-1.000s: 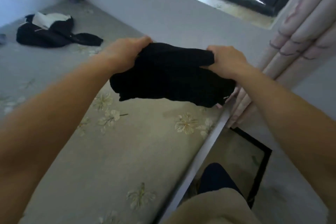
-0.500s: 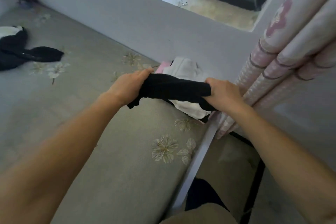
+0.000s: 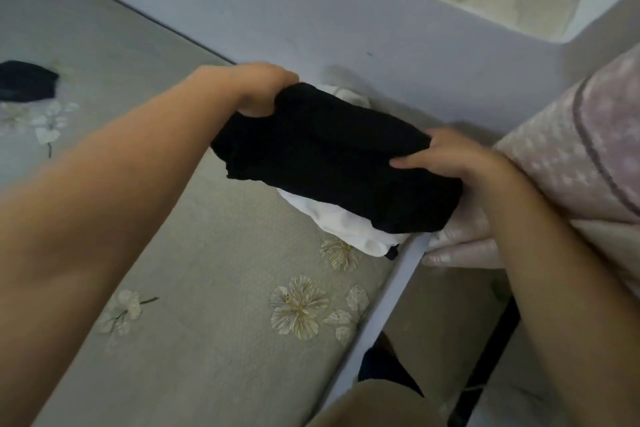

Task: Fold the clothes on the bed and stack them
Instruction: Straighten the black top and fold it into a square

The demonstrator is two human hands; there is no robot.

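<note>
The left hand point(image 3: 256, 90) curls round one end of the folded black garment point(image 3: 332, 156); the right hand point(image 3: 446, 156) pinches the other, thumb on top. Under them a white garment point(image 3: 332, 222) lies at the edge of the bed point(image 3: 173, 288); an uneven release could spill the fold over it.

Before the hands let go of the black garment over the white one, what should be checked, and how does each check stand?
1. Left hand grips one end of the black garment: ok.
2. Right hand pinches the other end: ok.
3. Black garment folded compactly: ok.
4. It lies over the white garment: ok.
5. Resting on the white garment, not held above it: cannot tell.
6. Clear of the bed edge: not ok, the white garment reaches it.
</note>
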